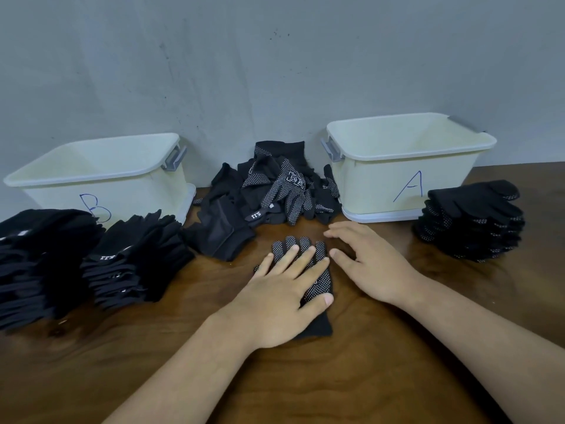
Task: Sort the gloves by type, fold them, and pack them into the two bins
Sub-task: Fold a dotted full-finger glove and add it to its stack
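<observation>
On the table (351, 377), flat left hand (279, 296) presses dotted glove (319, 283).

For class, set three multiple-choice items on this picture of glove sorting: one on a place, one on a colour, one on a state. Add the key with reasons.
1. The loose pile of gloves lies:
A. between bin B and bin A
B. inside bin A
C. on the floor

2. The single dotted glove nearest the camera has dots that are:
A. red
B. white
C. yellow

3. The left hand:
A. grips a bin handle
B. hangs in the air as a fist
C. lies flat on the dotted glove

Key:
1 A, the pile sits with a bin on each side.
2 B, white dots show on the black fabric.
3 C, its straight fingers are spread across the glove.
</observation>
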